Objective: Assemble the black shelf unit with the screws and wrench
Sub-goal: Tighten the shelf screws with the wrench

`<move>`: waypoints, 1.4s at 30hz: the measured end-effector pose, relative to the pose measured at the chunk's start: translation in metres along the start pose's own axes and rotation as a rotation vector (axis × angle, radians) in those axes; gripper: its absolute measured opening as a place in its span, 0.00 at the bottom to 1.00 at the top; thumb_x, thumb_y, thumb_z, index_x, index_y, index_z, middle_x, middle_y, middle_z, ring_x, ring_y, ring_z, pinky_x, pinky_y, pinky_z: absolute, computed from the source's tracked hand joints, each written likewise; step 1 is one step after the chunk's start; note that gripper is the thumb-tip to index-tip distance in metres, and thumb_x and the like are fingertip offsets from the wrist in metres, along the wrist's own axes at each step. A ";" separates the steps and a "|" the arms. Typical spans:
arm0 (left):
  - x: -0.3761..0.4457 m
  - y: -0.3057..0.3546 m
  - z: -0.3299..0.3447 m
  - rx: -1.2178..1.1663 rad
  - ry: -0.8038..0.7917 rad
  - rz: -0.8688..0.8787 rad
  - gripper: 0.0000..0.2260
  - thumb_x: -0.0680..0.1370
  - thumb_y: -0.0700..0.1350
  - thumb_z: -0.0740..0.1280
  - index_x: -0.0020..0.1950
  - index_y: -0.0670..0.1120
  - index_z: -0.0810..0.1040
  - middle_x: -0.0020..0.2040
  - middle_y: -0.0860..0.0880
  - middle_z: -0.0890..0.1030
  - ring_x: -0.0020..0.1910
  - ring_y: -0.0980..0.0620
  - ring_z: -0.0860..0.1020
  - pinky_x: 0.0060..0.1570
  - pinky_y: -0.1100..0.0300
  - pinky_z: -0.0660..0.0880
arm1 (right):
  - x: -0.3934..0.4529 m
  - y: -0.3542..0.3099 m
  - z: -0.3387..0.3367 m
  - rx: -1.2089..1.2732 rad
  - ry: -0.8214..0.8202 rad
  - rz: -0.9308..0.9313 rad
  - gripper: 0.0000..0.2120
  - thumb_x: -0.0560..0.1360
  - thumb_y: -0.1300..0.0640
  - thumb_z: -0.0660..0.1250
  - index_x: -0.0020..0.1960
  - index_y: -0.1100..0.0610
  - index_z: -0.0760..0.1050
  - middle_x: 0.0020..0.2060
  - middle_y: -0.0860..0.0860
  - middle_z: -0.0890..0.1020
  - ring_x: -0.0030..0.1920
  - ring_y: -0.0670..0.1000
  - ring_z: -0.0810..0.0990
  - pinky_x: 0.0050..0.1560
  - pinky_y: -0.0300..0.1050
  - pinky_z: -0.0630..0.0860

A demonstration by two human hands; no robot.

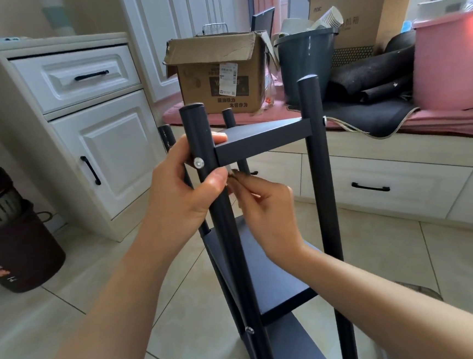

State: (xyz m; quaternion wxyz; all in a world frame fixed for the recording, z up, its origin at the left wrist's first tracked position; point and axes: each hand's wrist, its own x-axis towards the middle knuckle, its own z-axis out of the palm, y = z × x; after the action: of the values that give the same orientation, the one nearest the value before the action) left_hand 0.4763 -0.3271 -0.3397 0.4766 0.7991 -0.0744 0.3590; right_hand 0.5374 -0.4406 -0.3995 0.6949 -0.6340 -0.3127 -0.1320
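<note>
Tiled floor carries black shelf unit, upright, white cabinets behind. Top and lower shelves already fitted between posts. Front-left post gripped by left hand, fingers curled round, screw seated there. Small blurred item pinched by right hand; wrench not identifiable. Tightening judged unfinished.

Both hands on black shelf unit
</note>
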 end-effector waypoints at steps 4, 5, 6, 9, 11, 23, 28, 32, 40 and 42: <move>-0.001 0.002 0.001 0.048 0.010 -0.036 0.18 0.69 0.55 0.63 0.58 0.58 0.77 0.50 0.55 0.80 0.50 0.60 0.77 0.49 0.75 0.71 | -0.008 -0.013 -0.031 -0.128 -0.102 0.015 0.09 0.80 0.60 0.66 0.54 0.57 0.84 0.38 0.46 0.85 0.33 0.63 0.77 0.34 0.59 0.75; -0.001 0.002 0.000 0.067 0.011 -0.049 0.19 0.69 0.56 0.63 0.59 0.58 0.77 0.51 0.55 0.80 0.51 0.58 0.77 0.50 0.74 0.71 | -0.011 -0.017 -0.039 -0.149 -0.114 0.013 0.09 0.80 0.60 0.66 0.53 0.57 0.84 0.37 0.45 0.85 0.32 0.62 0.77 0.33 0.59 0.75; -0.001 0.002 0.000 0.078 0.014 -0.060 0.19 0.69 0.56 0.64 0.60 0.58 0.77 0.52 0.54 0.80 0.52 0.57 0.77 0.52 0.72 0.71 | -0.014 -0.021 -0.046 -0.163 -0.118 0.014 0.08 0.80 0.61 0.66 0.52 0.58 0.85 0.36 0.43 0.84 0.30 0.60 0.76 0.31 0.56 0.75; -0.004 0.007 0.002 0.080 0.030 -0.073 0.18 0.71 0.50 0.66 0.61 0.53 0.78 0.51 0.53 0.81 0.52 0.56 0.77 0.54 0.65 0.73 | -0.026 -0.037 -0.063 -0.114 -0.148 0.078 0.08 0.79 0.63 0.66 0.49 0.58 0.85 0.37 0.45 0.85 0.31 0.49 0.76 0.33 0.43 0.74; -0.006 0.011 0.005 0.077 0.047 -0.067 0.18 0.71 0.47 0.66 0.61 0.51 0.79 0.49 0.56 0.80 0.48 0.59 0.77 0.51 0.68 0.72 | -0.034 -0.048 -0.070 -0.069 -0.176 0.112 0.09 0.79 0.63 0.66 0.47 0.55 0.85 0.40 0.48 0.87 0.36 0.43 0.79 0.38 0.34 0.74; -0.017 0.020 0.037 0.128 0.124 0.004 0.14 0.75 0.42 0.72 0.58 0.54 0.78 0.51 0.55 0.77 0.55 0.51 0.75 0.54 0.72 0.69 | -0.063 -0.067 -0.071 -0.079 -0.449 0.476 0.07 0.77 0.59 0.69 0.46 0.55 0.87 0.56 0.43 0.81 0.58 0.36 0.76 0.57 0.31 0.71; -0.019 0.022 0.040 0.157 0.115 0.078 0.19 0.78 0.57 0.59 0.57 0.46 0.80 0.55 0.56 0.78 0.60 0.53 0.73 0.59 0.70 0.66 | -0.066 -0.070 -0.070 -0.070 -0.409 0.441 0.07 0.77 0.61 0.69 0.47 0.60 0.86 0.50 0.51 0.83 0.55 0.44 0.80 0.64 0.42 0.73; -0.016 0.009 0.032 0.124 0.287 0.123 0.19 0.83 0.53 0.51 0.61 0.46 0.78 0.61 0.55 0.77 0.65 0.56 0.72 0.67 0.63 0.65 | -0.070 -0.065 -0.080 -0.068 -0.428 0.391 0.07 0.77 0.62 0.69 0.46 0.60 0.86 0.47 0.49 0.83 0.54 0.45 0.80 0.62 0.39 0.72; -0.008 -0.073 0.006 0.034 0.591 -0.599 0.24 0.80 0.44 0.66 0.74 0.43 0.62 0.70 0.48 0.67 0.67 0.47 0.69 0.59 0.57 0.67 | -0.059 -0.054 -0.109 -0.053 -0.428 0.320 0.08 0.76 0.60 0.68 0.44 0.58 0.86 0.43 0.48 0.83 0.52 0.49 0.81 0.58 0.46 0.74; -0.010 -0.090 0.005 -0.041 0.508 -0.756 0.28 0.79 0.43 0.68 0.76 0.44 0.59 0.70 0.46 0.68 0.64 0.45 0.70 0.58 0.54 0.68 | -0.055 -0.051 -0.114 -0.058 -0.405 0.299 0.09 0.75 0.58 0.67 0.43 0.57 0.86 0.44 0.59 0.81 0.51 0.62 0.79 0.59 0.61 0.75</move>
State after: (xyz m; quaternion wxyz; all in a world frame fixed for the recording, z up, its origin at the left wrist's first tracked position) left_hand 0.5135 -0.2851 -0.4114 0.5929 0.6471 0.3349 0.3429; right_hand 0.4962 -0.5706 -0.3919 0.6114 -0.7063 -0.3445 0.0930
